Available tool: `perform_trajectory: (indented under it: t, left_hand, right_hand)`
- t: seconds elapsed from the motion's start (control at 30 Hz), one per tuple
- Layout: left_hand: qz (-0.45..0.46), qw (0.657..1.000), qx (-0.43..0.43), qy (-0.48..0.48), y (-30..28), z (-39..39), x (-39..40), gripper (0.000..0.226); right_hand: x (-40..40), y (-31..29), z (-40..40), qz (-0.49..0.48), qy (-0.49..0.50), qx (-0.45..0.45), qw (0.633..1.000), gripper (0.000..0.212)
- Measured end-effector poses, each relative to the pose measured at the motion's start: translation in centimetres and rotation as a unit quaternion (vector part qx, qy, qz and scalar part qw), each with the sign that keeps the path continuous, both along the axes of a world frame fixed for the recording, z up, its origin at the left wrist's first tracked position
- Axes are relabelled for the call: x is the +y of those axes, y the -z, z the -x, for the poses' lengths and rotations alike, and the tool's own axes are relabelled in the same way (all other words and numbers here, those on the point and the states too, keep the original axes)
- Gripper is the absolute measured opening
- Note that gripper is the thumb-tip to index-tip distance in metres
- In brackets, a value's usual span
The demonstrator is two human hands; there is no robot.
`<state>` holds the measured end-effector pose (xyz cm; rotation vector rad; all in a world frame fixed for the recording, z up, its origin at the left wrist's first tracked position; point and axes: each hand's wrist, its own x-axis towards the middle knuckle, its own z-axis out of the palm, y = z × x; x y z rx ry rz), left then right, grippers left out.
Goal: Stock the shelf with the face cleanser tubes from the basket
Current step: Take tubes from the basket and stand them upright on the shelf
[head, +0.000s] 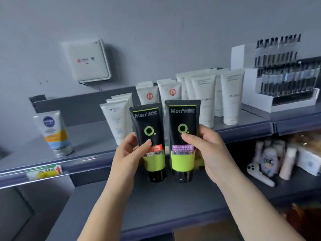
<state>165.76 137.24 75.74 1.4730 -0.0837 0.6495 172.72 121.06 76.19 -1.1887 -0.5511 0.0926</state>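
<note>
Two black-and-lime face cleanser tubes are held up side by side in front of the grey shelf (90, 136), caps pointing down and crimped ends up, each printed "Men" with a green ring. The left hand (129, 152) is clamped on the left tube (149, 129), thumb pressed on the front just above its orange label band and the other fingers wrapped behind its left edge. The right hand (206, 148) is clamped on the right tube (183, 122), thumb lying on the front just under the green ring, above a purple label band, with the fingers behind the right edge. The tubes stand near each other with a narrow gap between them, the left one tilted slightly. Both hang in the air before the shelf's front lip, their caps lower than the shelf surface. Behind them on the shelf stand white tubes (205, 100) in rows, two bearing a red round mark (171, 92), and well apart to the left a single blue-and-yellow tube (53, 131) stands on its cap. A white display box of dark slim items (281, 79) sits at the right.
</note>
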Motion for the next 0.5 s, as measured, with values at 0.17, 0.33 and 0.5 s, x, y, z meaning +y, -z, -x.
perform_trajectory:
  t: [0.17,0.33,0.5]
  left_hand:
    - [0.005,0.999,-0.013,-0.044,-0.3,2.3,4.3,0.019]
    - [-0.003,0.993,-0.004,-0.117,-0.7,4.9,8.2,0.018]
    - [0.009,0.977,-0.003,-0.213,-1.3,8.0,11.2,0.019]
  right_hand:
    - [5.2,-1.1,1.0,-0.004,-0.055,-0.016,0.998,0.017]
    - [10.2,-2.0,2.1,-0.012,-0.143,-0.028,0.989,0.019]
    - [14.7,-2.5,2.6,-0.012,-0.212,-0.029,0.977,0.018]
